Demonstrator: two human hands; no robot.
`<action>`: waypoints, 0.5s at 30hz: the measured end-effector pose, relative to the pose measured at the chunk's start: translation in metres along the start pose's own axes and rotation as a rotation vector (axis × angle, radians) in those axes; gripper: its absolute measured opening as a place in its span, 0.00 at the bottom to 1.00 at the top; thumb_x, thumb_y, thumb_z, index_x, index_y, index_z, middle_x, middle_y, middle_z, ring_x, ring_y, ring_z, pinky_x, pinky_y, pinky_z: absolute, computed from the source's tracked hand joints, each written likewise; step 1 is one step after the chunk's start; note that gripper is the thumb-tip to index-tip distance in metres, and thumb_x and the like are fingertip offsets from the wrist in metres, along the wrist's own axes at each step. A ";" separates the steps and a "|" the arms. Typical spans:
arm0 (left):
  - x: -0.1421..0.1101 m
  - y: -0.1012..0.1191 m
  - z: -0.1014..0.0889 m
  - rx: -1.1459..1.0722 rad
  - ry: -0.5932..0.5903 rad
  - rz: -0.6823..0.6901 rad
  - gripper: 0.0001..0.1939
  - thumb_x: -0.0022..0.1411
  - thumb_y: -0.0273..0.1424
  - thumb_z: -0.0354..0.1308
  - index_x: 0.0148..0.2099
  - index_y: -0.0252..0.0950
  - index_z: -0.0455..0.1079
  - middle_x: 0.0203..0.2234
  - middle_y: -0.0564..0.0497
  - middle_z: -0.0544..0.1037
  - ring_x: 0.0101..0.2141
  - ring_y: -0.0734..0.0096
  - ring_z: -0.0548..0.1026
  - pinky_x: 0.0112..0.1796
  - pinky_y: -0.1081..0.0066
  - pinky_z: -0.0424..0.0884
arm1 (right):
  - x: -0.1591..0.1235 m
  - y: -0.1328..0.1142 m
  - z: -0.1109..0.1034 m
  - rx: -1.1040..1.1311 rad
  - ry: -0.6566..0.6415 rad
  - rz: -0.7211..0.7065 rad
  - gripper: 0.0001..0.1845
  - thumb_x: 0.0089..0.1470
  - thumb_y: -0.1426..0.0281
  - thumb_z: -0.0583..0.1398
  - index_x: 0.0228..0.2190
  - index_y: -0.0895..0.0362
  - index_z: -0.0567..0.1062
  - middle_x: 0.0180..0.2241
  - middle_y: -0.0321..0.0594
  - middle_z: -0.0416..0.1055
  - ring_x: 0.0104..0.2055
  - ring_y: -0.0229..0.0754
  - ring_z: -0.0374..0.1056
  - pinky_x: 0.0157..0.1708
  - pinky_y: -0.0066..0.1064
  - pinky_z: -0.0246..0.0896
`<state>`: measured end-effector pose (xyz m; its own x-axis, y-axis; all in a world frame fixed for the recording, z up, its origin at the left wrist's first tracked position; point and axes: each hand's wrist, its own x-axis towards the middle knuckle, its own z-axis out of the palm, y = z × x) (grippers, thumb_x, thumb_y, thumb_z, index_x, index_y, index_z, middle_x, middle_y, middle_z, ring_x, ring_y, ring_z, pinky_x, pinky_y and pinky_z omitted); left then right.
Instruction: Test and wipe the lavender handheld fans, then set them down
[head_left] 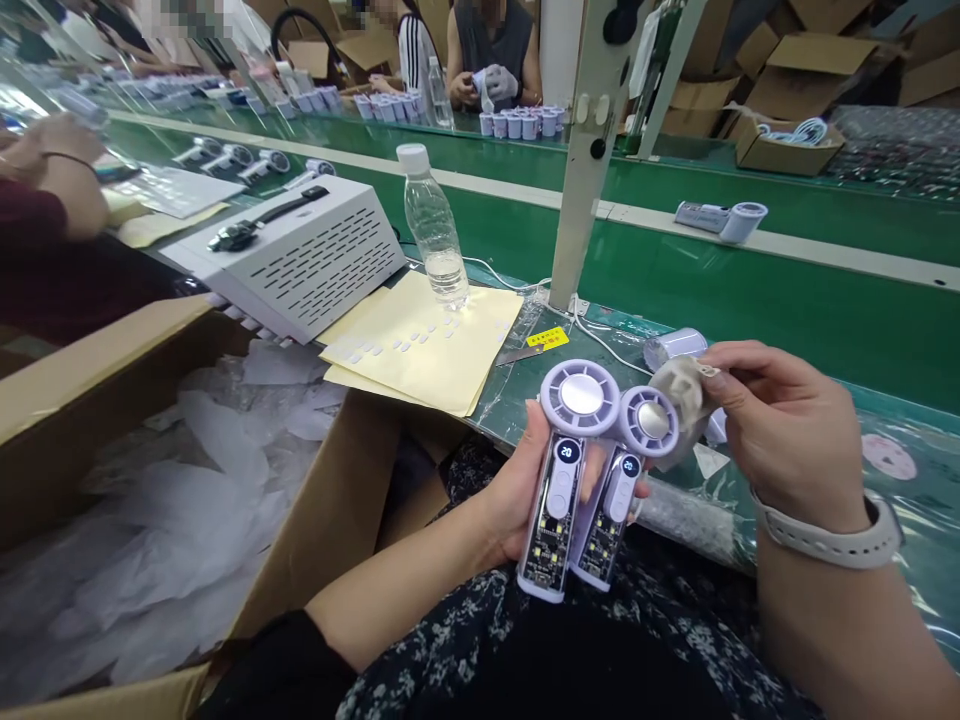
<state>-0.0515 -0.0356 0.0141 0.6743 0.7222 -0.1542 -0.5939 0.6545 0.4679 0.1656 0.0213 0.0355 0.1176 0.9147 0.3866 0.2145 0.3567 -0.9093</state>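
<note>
the hands are apart from each other. the left hand (517,490) grips two lilac handheld fans (561,500) side by side above the lap (465,640), both displays (568,452) reading 20. the right hand (799,440) pinches a crumpled greyish piece (681,395) just beside the smaller-looking fan's head (649,421). a water bottle (437,235) stands on yellow sheets (420,375) on the table (519,392).

The green bench (517,385), under a clear plastic sheet, carries a white metal box (337,260) with yellow paper (450,375) next to it. Near the paper lie a thin metal strip (517,355) and a yellow label (548,339) — then a white cable (609,350) and a pale round tube (675,346), partly hidden.
</note>
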 end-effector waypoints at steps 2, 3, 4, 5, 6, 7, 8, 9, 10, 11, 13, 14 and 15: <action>0.001 0.000 0.001 0.006 0.004 -0.013 0.43 0.45 0.74 0.51 0.19 0.33 0.65 0.38 0.39 0.80 0.40 0.62 0.77 0.39 0.69 0.75 | 0.002 -0.004 -0.002 -0.072 0.001 -0.028 0.05 0.57 0.71 0.69 0.33 0.47 0.83 0.36 0.38 0.77 0.39 0.48 0.72 0.35 0.40 0.68; 0.001 -0.001 0.001 0.023 0.013 -0.019 0.44 0.46 0.74 0.50 0.19 0.33 0.65 0.35 0.40 0.80 0.39 0.62 0.77 0.39 0.70 0.75 | 0.000 -0.008 -0.002 -0.090 -0.005 -0.060 0.06 0.57 0.72 0.68 0.33 0.46 0.83 0.36 0.38 0.77 0.39 0.47 0.72 0.34 0.40 0.68; 0.002 -0.002 0.001 0.047 0.030 -0.019 0.43 0.46 0.74 0.49 0.20 0.33 0.66 0.31 0.41 0.79 0.38 0.63 0.77 0.39 0.70 0.75 | -0.002 -0.014 0.000 -0.096 -0.026 -0.104 0.08 0.57 0.74 0.68 0.34 0.46 0.83 0.37 0.38 0.77 0.39 0.47 0.72 0.35 0.39 0.67; 0.003 -0.003 0.002 0.073 0.057 -0.012 0.43 0.47 0.73 0.50 0.21 0.33 0.67 0.28 0.43 0.78 0.36 0.64 0.77 0.38 0.71 0.75 | -0.006 -0.020 0.003 -0.091 -0.072 -0.157 0.10 0.57 0.76 0.67 0.34 0.46 0.83 0.37 0.38 0.77 0.39 0.46 0.72 0.35 0.39 0.67; 0.004 -0.004 0.003 0.098 0.092 0.002 0.42 0.47 0.73 0.51 0.23 0.33 0.69 0.25 0.45 0.77 0.33 0.65 0.77 0.36 0.71 0.74 | -0.010 -0.027 0.007 -0.079 -0.147 -0.216 0.12 0.57 0.78 0.66 0.35 0.47 0.83 0.38 0.37 0.76 0.40 0.45 0.72 0.36 0.38 0.67; 0.004 -0.006 0.003 0.122 0.132 0.021 0.41 0.48 0.72 0.53 0.27 0.33 0.72 0.24 0.46 0.77 0.32 0.66 0.76 0.35 0.71 0.74 | -0.014 -0.032 0.012 -0.064 -0.235 -0.280 0.13 0.57 0.79 0.66 0.37 0.47 0.84 0.38 0.38 0.76 0.40 0.45 0.72 0.36 0.38 0.67; 0.005 -0.008 0.004 0.145 0.178 0.049 0.41 0.48 0.71 0.55 0.32 0.33 0.74 0.25 0.47 0.77 0.31 0.66 0.76 0.36 0.70 0.74 | -0.018 -0.037 0.016 -0.054 -0.314 -0.344 0.14 0.57 0.80 0.65 0.37 0.48 0.83 0.37 0.38 0.76 0.40 0.44 0.71 0.37 0.38 0.66; 0.006 -0.009 0.005 0.176 0.223 0.084 0.41 0.49 0.70 0.56 0.37 0.34 0.76 0.27 0.48 0.78 0.32 0.66 0.76 0.37 0.69 0.73 | -0.022 -0.040 0.021 -0.051 -0.371 -0.401 0.15 0.57 0.81 0.65 0.38 0.49 0.83 0.36 0.38 0.75 0.39 0.44 0.71 0.38 0.38 0.65; 0.006 -0.011 0.006 0.224 0.261 0.121 0.41 0.50 0.70 0.55 0.41 0.34 0.76 0.29 0.48 0.79 0.33 0.65 0.76 0.39 0.68 0.73 | -0.025 -0.041 0.025 -0.058 -0.395 -0.451 0.14 0.57 0.81 0.65 0.38 0.50 0.83 0.35 0.38 0.75 0.39 0.44 0.70 0.38 0.39 0.64; 0.006 -0.012 0.006 0.293 0.292 0.159 0.42 0.52 0.70 0.54 0.43 0.34 0.76 0.31 0.47 0.80 0.35 0.64 0.76 0.41 0.67 0.72 | -0.028 -0.041 0.028 -0.070 -0.390 -0.486 0.14 0.57 0.81 0.65 0.38 0.50 0.83 0.33 0.37 0.73 0.39 0.44 0.69 0.39 0.39 0.63; 0.005 -0.012 0.006 0.468 0.327 0.221 0.43 0.54 0.70 0.50 0.40 0.32 0.76 0.31 0.46 0.79 0.35 0.64 0.74 0.41 0.66 0.71 | -0.032 -0.037 0.032 -0.098 -0.339 -0.496 0.13 0.56 0.80 0.66 0.37 0.49 0.83 0.34 0.37 0.72 0.40 0.44 0.67 0.42 0.40 0.62; 0.004 -0.012 0.006 0.561 0.323 0.237 0.43 0.55 0.71 0.47 0.37 0.32 0.75 0.29 0.47 0.77 0.33 0.65 0.72 0.39 0.66 0.70 | -0.034 -0.034 0.033 -0.100 -0.323 -0.476 0.13 0.56 0.79 0.67 0.38 0.48 0.83 0.37 0.38 0.72 0.43 0.45 0.68 0.44 0.40 0.62; 0.003 -0.010 0.006 0.650 0.307 0.246 0.43 0.56 0.71 0.45 0.33 0.33 0.73 0.27 0.48 0.75 0.31 0.67 0.70 0.36 0.66 0.68 | -0.035 -0.032 0.033 -0.085 -0.317 -0.447 0.14 0.55 0.77 0.68 0.40 0.46 0.82 0.43 0.39 0.72 0.48 0.47 0.68 0.48 0.41 0.63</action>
<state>-0.0409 -0.0415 0.0138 0.3474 0.9222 -0.1699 -0.2690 0.2716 0.9240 0.1225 -0.0162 0.0461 -0.2977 0.6945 0.6550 0.2551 0.7190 -0.6465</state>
